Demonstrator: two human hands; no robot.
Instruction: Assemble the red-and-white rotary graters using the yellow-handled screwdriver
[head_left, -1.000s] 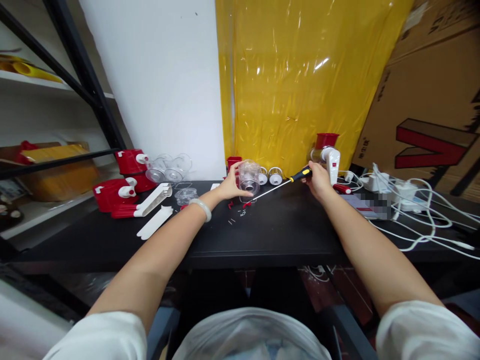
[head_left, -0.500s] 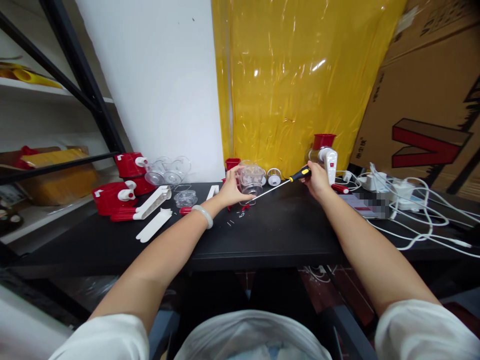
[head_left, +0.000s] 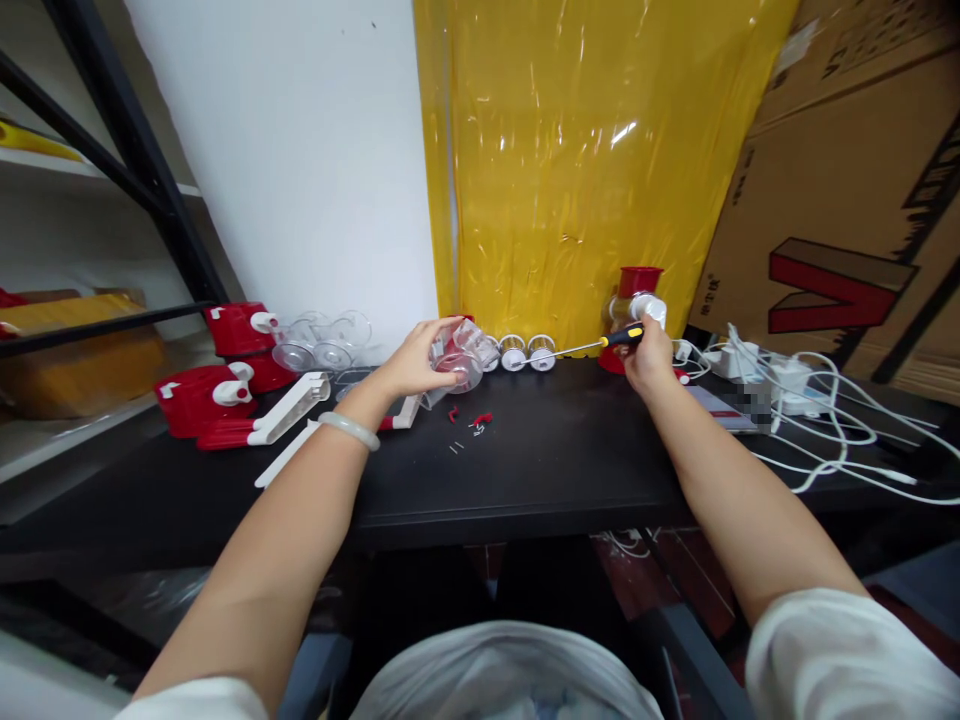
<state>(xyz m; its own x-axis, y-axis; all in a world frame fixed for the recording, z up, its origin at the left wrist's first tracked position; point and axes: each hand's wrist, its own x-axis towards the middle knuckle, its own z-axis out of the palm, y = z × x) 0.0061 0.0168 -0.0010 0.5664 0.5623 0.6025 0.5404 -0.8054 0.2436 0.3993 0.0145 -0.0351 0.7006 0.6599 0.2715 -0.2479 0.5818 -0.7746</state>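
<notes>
My left hand (head_left: 415, 360) is closed over a clear plastic cup (head_left: 461, 357), tilted and lifted a little above the black table (head_left: 540, 470). My right hand (head_left: 646, 358) grips the black-and-yellow handle of a long screwdriver (head_left: 589, 347), whose thin shaft points left toward two small white-and-clear round parts (head_left: 527, 352). Small red bits and screws (head_left: 469, 424) lie on the table below the cup. A red-and-white appliance (head_left: 637, 300) stands just behind my right hand.
Red and white housings (head_left: 217, 385), white strips (head_left: 289, 415) and clear bowls (head_left: 322, 340) lie at the left by a black shelf frame. White cables and a power strip (head_left: 780, 385) sprawl at the right. Yellow plastic sheet and cardboard boxes stand behind.
My left hand lifted the clear cup off the table and carried it left, tilting it. My right hand raised the screwdriver, its shaft now nearly level. The view shifted slightly right.
</notes>
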